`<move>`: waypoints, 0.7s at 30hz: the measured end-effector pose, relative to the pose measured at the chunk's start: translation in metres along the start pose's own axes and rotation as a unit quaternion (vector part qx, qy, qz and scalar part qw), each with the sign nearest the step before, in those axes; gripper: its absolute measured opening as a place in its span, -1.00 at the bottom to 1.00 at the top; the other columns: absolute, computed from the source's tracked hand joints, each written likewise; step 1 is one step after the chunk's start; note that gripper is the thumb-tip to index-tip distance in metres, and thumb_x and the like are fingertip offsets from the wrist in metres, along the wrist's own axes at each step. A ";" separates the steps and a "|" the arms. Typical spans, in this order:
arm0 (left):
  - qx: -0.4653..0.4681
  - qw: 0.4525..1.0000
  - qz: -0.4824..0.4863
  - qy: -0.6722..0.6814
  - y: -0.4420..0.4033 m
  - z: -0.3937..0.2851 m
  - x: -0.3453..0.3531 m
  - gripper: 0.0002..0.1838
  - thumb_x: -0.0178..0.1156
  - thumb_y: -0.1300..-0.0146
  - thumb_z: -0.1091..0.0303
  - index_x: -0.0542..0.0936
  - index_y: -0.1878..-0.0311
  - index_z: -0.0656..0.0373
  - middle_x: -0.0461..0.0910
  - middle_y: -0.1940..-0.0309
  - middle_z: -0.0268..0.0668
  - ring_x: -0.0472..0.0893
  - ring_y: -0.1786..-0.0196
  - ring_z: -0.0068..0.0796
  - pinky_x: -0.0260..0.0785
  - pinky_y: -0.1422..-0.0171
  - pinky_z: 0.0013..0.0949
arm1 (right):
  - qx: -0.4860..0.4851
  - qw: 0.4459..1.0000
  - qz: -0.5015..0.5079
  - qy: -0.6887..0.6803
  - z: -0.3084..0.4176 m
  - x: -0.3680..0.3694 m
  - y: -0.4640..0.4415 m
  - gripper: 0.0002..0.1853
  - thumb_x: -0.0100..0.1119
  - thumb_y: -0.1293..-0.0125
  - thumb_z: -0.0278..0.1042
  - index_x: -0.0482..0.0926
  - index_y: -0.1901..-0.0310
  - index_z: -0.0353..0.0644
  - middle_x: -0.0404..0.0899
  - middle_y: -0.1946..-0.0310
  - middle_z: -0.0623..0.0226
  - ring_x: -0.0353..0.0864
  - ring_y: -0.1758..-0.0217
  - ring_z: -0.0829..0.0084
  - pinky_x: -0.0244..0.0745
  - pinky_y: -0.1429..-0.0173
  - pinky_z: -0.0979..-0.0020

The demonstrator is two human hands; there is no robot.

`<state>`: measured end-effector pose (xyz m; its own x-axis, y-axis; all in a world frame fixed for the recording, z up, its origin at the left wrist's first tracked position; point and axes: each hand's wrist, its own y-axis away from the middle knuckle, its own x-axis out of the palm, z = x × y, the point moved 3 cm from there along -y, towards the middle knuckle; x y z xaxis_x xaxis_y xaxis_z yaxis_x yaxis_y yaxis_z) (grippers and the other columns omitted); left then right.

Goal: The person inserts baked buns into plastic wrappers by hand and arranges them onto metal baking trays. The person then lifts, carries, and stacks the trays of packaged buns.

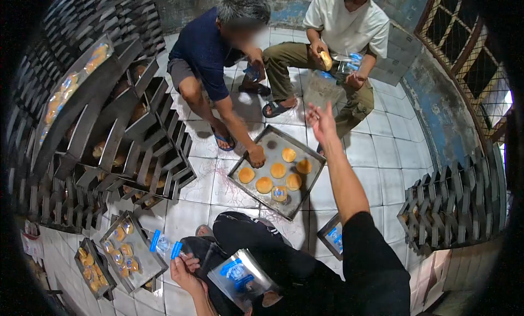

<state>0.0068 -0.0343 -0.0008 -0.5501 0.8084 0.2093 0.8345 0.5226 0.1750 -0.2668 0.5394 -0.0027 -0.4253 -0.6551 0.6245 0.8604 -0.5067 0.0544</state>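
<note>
My left hand (186, 270) is low on the left, its fingers pinched on a clear plastic bag (165, 245) with blue print. On my lap lies a stack of similar clear bags (239, 276). My right hand (321, 123) is stretched far forward, fingers apart, with nothing visible in it. Just beyond it is a clear plastic bag (322, 91) by a co-worker's knees; from this angle I cannot tell if they touch. Below my right arm, a metal tray (256, 198) on the floor bears several round golden buns (278, 170) and one wrapped bun (279, 194).
One co-worker's hand (255, 155) reaches into the tray; another co-worker's hand holds a bun (326, 60). Stacked metal trays (117, 108) rise at left, more (447, 207) at right. A tray of wrapped buns (143, 261) and a small tray (322, 234) lie on the floor.
</note>
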 end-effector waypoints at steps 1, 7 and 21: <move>0.005 1.000 0.002 -0.002 -0.001 0.001 0.001 -0.75 0.05 -0.56 0.21 0.52 0.11 0.22 0.67 0.36 -0.20 0.64 0.49 -0.56 0.41 0.51 -0.64 | -0.003 1.000 -0.001 0.018 0.015 -0.001 -0.016 -0.14 -0.03 -0.56 -0.44 -0.38 -0.62 0.24 0.62 -0.01 0.08 0.62 0.21 0.37 0.67 0.10 0.26; 0.025 1.000 0.009 -0.009 0.002 -0.001 0.005 -0.73 0.05 -0.56 0.21 0.55 0.10 0.25 0.68 0.34 -0.21 0.63 0.45 -0.57 0.42 0.45 -0.58 | -0.003 0.996 -0.009 0.084 0.060 0.001 -0.062 -0.12 0.04 -0.54 -0.39 -0.36 -0.62 0.21 0.64 0.02 0.17 0.62 0.25 0.39 0.68 0.12 0.27; 0.036 0.999 0.019 -0.014 0.001 0.001 0.009 -0.76 0.07 -0.55 0.22 0.54 0.12 0.21 0.69 0.35 -0.20 0.66 0.46 -0.54 0.45 0.45 -0.57 | 0.043 0.999 0.012 0.025 0.051 -0.020 -0.071 -0.23 0.11 -0.53 -0.15 -0.11 -0.60 0.12 0.61 -0.01 0.12 0.60 0.21 0.36 0.71 0.10 0.25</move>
<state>0.0028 -0.0257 0.0004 -0.5171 0.8350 0.1880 0.8558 0.5078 0.0983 -0.3045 0.6173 0.0207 -0.4159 -0.6950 0.5865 0.8904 -0.4423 0.1074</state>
